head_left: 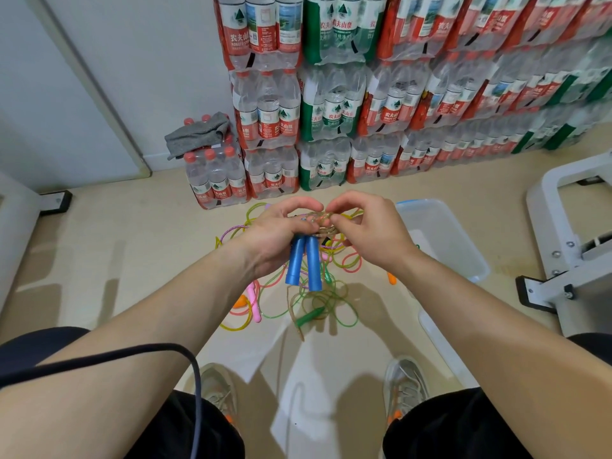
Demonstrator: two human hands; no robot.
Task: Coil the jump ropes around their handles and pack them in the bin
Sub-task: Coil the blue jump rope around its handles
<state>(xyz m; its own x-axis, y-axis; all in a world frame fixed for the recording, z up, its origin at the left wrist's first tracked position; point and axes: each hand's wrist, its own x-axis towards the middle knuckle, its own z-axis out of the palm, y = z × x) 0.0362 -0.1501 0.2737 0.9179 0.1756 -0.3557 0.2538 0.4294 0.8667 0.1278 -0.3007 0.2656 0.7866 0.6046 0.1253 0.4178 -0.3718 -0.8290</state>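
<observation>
My left hand [281, 233] grips two blue handles [304, 265] of a jump rope held side by side, their ends pointing down toward me. A clear rope [323, 223] is wound in loops around their tops. My right hand [367, 231] pinches that rope just beside the left thumb. Below on the floor lies a tangle of several loose ropes [311, 293] in green, pink, yellow and purple, with a green handle [309, 315], a pink handle [255, 308] and an orange handle [241, 301]. The clear plastic bin [440, 240] stands on the floor to the right.
Stacked packs of water bottles [331, 104] line the wall ahead, a grey cloth [198, 134] on one low pack. A white metal frame [569, 246] stands at the right. The bin's lid [443, 346] lies by my right shoe [405, 385]. A dark cable [195, 376] crosses my left arm.
</observation>
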